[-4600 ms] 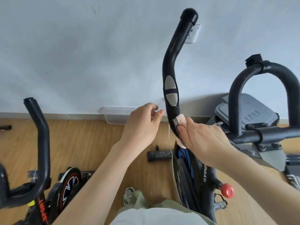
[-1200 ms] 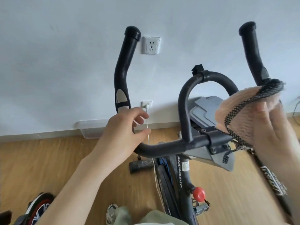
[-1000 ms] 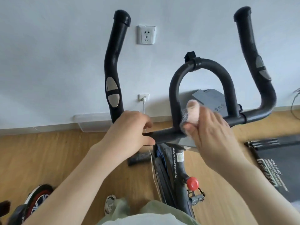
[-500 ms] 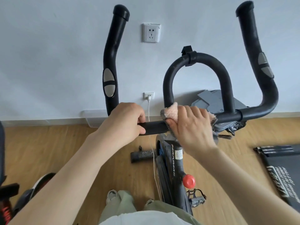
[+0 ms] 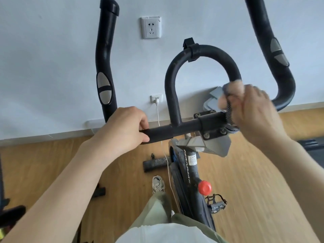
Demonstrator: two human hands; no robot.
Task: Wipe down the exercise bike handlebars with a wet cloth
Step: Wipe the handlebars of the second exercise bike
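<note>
far left edge: bit of another black machine [image 5: 12,214] on the wood floor [image 5: 43,163], mostly cut off
left hand [image 5: 126,127] gripping the left end of the handlebars [image 5: 184,128] crossbar: fingers curled over the top, thumb underneath, right at the base of the left horn [image 5: 105,58], which rises upright and carries two grey oval pads
on the wall behind: upper socket [image 5: 151,28], lower socket [image 5: 156,98] with a white cable [image 5: 158,114] plugged in, hanging down past the crossbar
centre loop [image 5: 201,51] arches up from the crossbar, small black clip at its top
below: bike frame [image 5: 190,165], red knob [image 5: 204,187], pedal [image 5: 217,204], one shoe [image 5: 158,184] on the floor just left of the wheel
cloth [image 5: 233,88], pinkish with a dark mesh side, bunched against the right leg of the loop just above the bolted clamp [image 5: 212,120]; motion-blurred, can't tell how much bar it covers
right hand [image 5: 256,113] closed round the cloth, fingers curled over it, holding it to the bar
right horn [image 5: 273,50] curves up beyond that hand
dark mat [image 5: 313,149] at the far right edge
</note>
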